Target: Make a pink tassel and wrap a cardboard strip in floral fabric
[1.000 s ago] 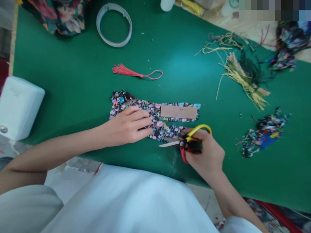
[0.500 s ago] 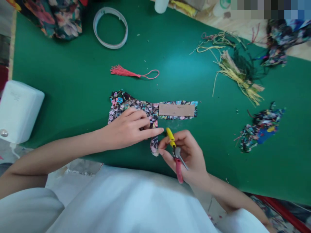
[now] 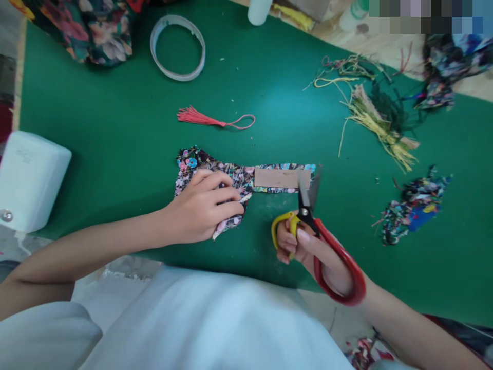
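Dark floral fabric [image 3: 241,174] lies in front of me, with a long strip of it reaching right. On that strip rests a flat beige rectangular piece [image 3: 275,178]. My left hand [image 3: 210,205] presses down on the fabric with its fingers spread, beside a folded flap of the same cloth [image 3: 230,222]. My right hand [image 3: 304,244] grips scissors [image 3: 305,211] by handles of one yellow and one red loop. Their blades are parted and point away from me, over the strip's right end; whether they touch the cloth I cannot tell.
A red tassel [image 3: 204,118] and a roll of tape [image 3: 153,49] lie beyond the fabric. A white box-shaped device [image 3: 34,180] stands at the left. Yellow-green tassel threads [image 3: 379,126] and fabric scraps [image 3: 412,205] lie at the right. Floral cloth [image 3: 103,31] covers the far left corner.
My right hand has left the fabric flap, moved right and swung the scissors up with blades spread. The flap now lies folded near my left hand, which stays put.
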`<state>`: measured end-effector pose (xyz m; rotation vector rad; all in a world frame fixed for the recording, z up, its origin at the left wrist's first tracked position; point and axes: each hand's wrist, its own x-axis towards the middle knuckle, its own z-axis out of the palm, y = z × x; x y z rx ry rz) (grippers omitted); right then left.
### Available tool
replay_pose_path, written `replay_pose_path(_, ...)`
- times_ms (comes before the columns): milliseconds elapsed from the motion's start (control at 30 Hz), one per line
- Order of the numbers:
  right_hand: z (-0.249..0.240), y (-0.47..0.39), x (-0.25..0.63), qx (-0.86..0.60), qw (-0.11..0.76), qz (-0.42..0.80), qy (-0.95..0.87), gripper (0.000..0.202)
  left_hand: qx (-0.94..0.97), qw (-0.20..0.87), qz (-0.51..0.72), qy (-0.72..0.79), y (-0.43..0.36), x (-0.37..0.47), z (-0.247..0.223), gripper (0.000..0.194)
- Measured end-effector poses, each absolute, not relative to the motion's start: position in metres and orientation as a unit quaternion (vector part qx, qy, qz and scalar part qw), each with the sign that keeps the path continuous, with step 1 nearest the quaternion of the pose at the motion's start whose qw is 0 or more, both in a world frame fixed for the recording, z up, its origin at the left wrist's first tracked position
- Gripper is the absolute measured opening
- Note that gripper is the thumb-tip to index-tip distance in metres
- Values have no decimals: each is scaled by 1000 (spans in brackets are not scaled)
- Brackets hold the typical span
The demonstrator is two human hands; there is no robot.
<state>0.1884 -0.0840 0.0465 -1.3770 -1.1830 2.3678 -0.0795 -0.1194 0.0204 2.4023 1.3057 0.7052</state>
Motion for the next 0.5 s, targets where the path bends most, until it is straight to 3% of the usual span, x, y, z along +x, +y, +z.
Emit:
replay_pose_path(167,57,-91,210,-448,-80,823,-341,38,827,167,258,470,-121,-79,21,20)
replay_pose_path(300,65,-96,200,-444,-89,837,-307,34,827,175,265,464,-122,-79,20,16)
replay_pose_path(500,60,-102,175,-445,-58,870,-205,45,830,179,263,458,-122,-80,22,17)
